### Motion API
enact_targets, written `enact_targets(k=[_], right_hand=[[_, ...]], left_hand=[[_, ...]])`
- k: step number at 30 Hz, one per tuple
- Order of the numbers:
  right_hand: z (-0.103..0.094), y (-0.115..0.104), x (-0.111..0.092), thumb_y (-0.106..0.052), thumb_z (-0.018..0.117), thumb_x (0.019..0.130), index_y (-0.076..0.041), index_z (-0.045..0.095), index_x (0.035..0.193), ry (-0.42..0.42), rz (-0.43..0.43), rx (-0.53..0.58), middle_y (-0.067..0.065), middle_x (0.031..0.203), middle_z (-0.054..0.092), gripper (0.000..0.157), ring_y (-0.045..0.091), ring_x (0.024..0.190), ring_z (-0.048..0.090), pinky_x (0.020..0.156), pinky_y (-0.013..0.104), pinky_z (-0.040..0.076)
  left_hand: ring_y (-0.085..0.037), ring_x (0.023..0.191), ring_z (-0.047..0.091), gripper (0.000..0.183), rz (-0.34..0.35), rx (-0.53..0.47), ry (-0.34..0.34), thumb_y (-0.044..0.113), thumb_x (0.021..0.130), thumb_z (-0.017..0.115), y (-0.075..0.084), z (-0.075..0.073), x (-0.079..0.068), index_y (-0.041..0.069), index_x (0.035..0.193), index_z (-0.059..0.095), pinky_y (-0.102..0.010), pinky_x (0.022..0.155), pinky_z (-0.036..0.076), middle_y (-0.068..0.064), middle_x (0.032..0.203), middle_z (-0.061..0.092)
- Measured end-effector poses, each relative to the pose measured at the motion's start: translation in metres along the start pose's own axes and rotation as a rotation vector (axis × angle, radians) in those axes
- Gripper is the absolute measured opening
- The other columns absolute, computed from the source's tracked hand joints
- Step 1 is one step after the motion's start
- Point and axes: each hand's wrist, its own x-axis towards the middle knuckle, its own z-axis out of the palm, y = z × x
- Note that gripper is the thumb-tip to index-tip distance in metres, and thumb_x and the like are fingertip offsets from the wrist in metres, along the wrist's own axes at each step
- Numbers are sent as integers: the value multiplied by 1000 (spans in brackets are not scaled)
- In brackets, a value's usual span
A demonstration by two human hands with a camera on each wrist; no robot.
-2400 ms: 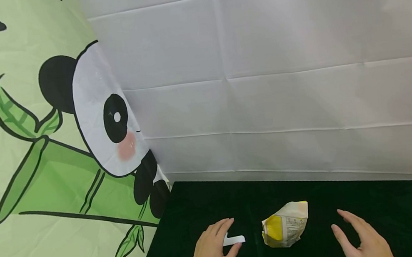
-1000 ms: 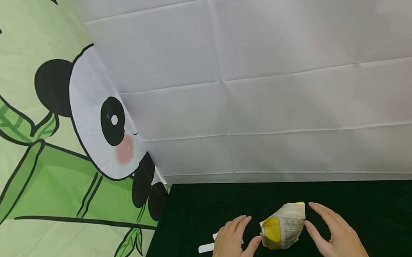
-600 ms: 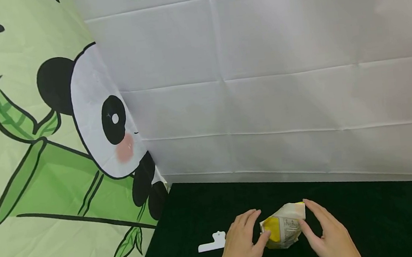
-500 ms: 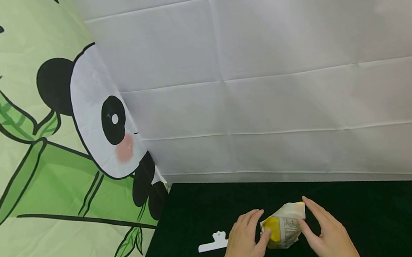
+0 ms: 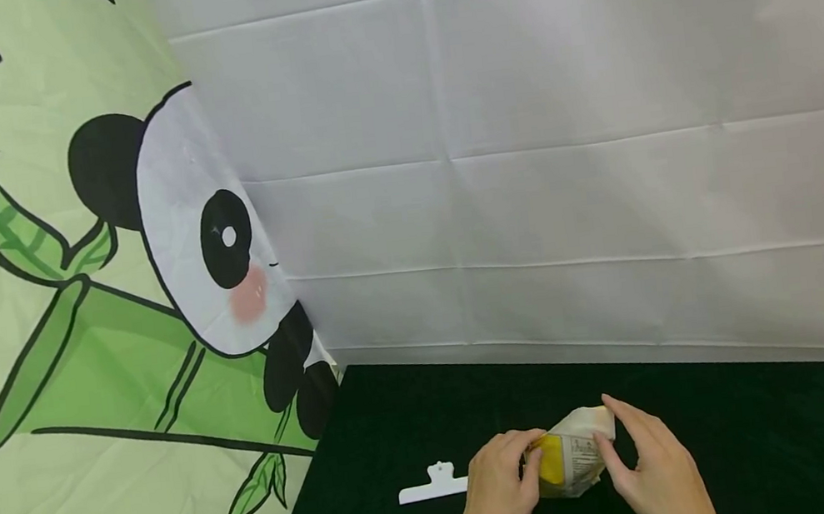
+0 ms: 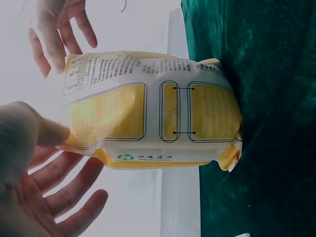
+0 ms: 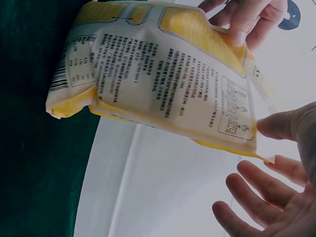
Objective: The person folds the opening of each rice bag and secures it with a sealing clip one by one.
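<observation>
A crumpled yellow-and-white food bag (image 5: pixel 571 465) with printed text stands upright on the dark green cloth. My left hand (image 5: pixel 498 484) pinches its upper left corner between thumb and fingers. At the upper right corner, my right hand (image 5: pixel 654 466) holds the edge, thumb on the near face and index finger behind. The left wrist view shows the bag (image 6: pixel 154 111) side-on, the left thumb on its top edge and the other fingers spread. In the right wrist view the bag's text panel (image 7: pixel 158 81) faces the camera, with the right thumb and index finger at its corner.
Left of the bag lies a white flat clip (image 5: pixel 436 484) with a holed handle, its right end near the left wrist. Dark green cloth (image 5: pixel 777 428) covers the table. A white sheet (image 5: pixel 563 191) hangs behind, and a panda-print curtain (image 5: pixel 125 321) at the left.
My left hand has left the white clip, moved right and taken hold of the bag's left corner. My right hand came in leftward to the bag's right corner. The clip is uncovered.
</observation>
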Motion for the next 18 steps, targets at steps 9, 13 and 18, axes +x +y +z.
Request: enact_targets(k=[9, 13, 18], right_hand=[[1, -3, 7, -7, 86, 86, -8, 64, 142, 77, -112, 56, 20, 141, 66, 60, 43, 121, 66, 91, 67, 57], [13, -10, 11, -5, 86, 86, -7, 65, 141, 96, -130, 91, 18, 141, 67, 59, 41, 123, 66, 92, 67, 57], [23, -16, 13, -3, 83, 89, -6, 75, 126, 112, -100, 136, 16, 139, 69, 38, 39, 121, 66, 91, 67, 57]], left_hand=[[1, 87, 65, 11, -27, -50, 98, 24, 104, 70, 2, 14, 6, 27, 111, 78, -17, 73, 51, 15, 103, 76], [1, 86, 63, 9, -53, -64, 112, 24, 104, 70, -4, 12, 5, 27, 108, 78, -17, 73, 51, 15, 100, 76], [0, 85, 63, 9, -70, -100, 115, 25, 105, 70, -9, 12, 3, 26, 107, 78, -18, 72, 50, 15, 98, 76]])
